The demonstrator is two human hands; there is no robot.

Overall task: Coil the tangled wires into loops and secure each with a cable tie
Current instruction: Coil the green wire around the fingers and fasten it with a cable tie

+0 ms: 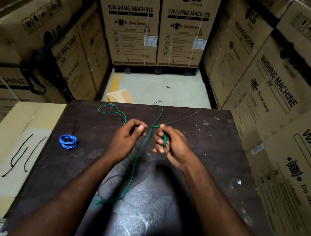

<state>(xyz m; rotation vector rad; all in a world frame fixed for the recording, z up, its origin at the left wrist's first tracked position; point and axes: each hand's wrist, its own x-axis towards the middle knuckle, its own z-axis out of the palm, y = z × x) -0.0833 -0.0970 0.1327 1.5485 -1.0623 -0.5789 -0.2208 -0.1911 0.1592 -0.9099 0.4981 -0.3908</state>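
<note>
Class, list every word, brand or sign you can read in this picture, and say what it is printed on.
"LG": back cartons
"WASHING MACHINE": back cartons, right cartons
"Clamp bottom": back cartons
"Do not clamp": right cartons
"SIDE": nearest right carton
Fine print and white stickers: too blurred to read.

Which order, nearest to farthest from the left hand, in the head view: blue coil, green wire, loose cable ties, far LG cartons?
1. green wire: pinched by the left hand.
2. blue coil: on the table, to its left.
3. loose cable ties: on the cardboard box, farther left.
4. LG cartons: at the back.
</note>
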